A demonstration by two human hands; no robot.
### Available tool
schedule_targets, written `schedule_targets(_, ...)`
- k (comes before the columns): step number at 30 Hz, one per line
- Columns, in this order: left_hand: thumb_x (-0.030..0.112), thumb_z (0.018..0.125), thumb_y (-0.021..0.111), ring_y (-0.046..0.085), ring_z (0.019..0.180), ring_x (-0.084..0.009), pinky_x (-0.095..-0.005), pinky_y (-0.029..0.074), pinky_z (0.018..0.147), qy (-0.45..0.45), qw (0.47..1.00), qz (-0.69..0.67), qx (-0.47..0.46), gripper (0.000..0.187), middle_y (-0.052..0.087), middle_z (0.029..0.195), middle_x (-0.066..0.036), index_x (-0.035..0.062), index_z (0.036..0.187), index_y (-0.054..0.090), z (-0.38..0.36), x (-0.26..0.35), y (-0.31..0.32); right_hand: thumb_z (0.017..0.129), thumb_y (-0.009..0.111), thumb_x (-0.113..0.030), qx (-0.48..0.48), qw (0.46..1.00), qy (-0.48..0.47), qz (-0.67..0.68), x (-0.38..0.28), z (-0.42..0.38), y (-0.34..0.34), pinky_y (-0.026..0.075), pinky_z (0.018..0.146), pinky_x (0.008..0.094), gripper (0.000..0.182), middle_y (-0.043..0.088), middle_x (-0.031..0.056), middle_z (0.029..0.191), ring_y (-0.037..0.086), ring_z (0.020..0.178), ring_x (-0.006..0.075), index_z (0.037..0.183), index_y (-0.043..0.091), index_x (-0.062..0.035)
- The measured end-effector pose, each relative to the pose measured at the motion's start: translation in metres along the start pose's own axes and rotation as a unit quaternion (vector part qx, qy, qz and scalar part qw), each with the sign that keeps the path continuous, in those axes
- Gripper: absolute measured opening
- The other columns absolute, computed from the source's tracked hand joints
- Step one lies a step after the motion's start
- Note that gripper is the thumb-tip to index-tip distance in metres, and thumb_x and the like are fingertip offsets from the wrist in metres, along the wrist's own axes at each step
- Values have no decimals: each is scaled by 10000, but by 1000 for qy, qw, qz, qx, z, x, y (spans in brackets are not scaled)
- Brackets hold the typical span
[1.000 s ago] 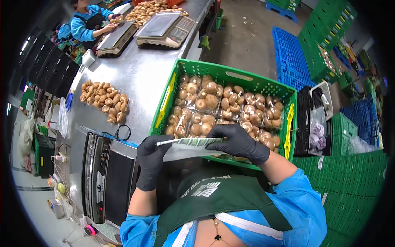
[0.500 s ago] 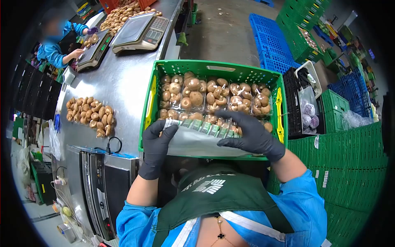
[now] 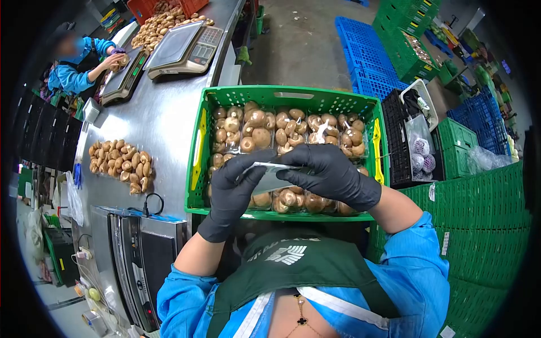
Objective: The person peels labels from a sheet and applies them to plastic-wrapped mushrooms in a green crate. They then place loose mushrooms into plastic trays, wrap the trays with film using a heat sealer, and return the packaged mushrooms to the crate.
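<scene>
Before me: rectangular green plastic crate (image 3: 293,94), clear plastic packs of round brown mushrooms (image 3: 256,129) inside. To my left, on long grey metal table (image 3: 174,112): brown mushroom heap (image 3: 121,162), flat silver-topped scales (image 3: 174,45) beyond.

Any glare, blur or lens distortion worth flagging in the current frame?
Head view: white glare on the steel table; fisheye curvature with black corners; co-worker's face blurred out; packed mushrooms fairly sharp.

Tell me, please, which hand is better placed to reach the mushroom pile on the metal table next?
Probably left: the left hand is nearer the mushroom pile, while the right hand is farther across, over the green crate. Both hold the pale sheet, so either must let go first.
</scene>
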State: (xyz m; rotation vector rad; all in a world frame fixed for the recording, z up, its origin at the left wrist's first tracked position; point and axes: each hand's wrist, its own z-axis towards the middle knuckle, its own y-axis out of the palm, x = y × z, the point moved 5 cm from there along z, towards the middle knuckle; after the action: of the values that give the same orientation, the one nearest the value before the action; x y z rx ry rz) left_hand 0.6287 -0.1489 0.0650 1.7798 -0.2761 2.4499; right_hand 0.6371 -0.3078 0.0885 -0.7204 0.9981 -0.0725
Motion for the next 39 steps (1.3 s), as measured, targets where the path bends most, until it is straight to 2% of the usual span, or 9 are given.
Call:
schedule_targets(13,80,767,641,514,596,-89,-240,413,560,1,996,76,52,83,569,640,-23,8,744,606,0,-10,6,782,634,-326,-40,996,67,-53,11,-2,-12,457,571,302,483,587,73,658,590,579,213,1189,460,-132)
schedule_targets(17,83,756,654,546,585,-107,-252,427,550,11,995,87,41,87,600,640,-57,4,765,619,4,-4,13,846,559,-223,-6,998,-2,-65,11,-1,-9,457,518,324,159,593,118,674,607,581,260,874,567,-67)
schedule_targets(21,81,764,643,553,623,-93,-246,432,579,-7,995,97,21,89,609,665,-46,-3,781,620,4,-7,17,838,572,-190,34,999,-10,-25,17,-6,-6,454,506,315,130,588,117,666,602,567,249,877,563,-67)
schedule_targets(23,77,765,634,544,657,-76,-238,431,610,-99,995,-21,27,91,615,700,-26,-8,790,619,3,-14,20,822,585,-206,70,997,0,-13,22,-9,-6,459,485,350,123,571,109,638,589,549,278,854,552,-92)
schedule_targets(28,120,716,684,535,679,-73,-233,433,639,-221,974,36,-34,155,606,717,-11,0,797,627,-13,-44,13,813,603,-167,121,992,-13,-31,41,-27,-13,464,523,314,104,572,103,657,596,591,222,855,557,-84)
schedule_targets(30,91,696,689,540,697,-92,-244,437,639,-207,972,103,41,145,602,722,-28,4,789,619,-17,-50,-4,804,624,-169,260,925,112,251,75,-38,-35,458,596,277,123,565,95,680,592,673,134,843,558,-73)
schedule_targets(32,77,680,685,545,717,-118,-265,440,653,-180,968,52,166,152,597,729,-54,10,797,613,-33,-49,-40,817,613,-253,248,938,160,180,124,-50,-76,446,654,261,211,551,100,698,571,741,100,851,570,-50)
schedule_targets(36,130,705,674,520,659,-167,-286,412,609,-30,991,-28,125,150,574,708,-51,22,776,598,-52,-24,-86,811,588,-387,-90,908,376,-159,248,-108,-87,429,622,317,341,570,89,703,531,649,189,807,547,-49)
schedule_targets(39,185,732,675,453,599,-152,-277,349,547,-1,987,-14,157,217,495,630,-34,37,680,524,-60,-16,-92,765,599,-432,-146,891,360,-234,287,-118,-76,447,668,385,388,595,159,775,576,732,299,833,574,-51)
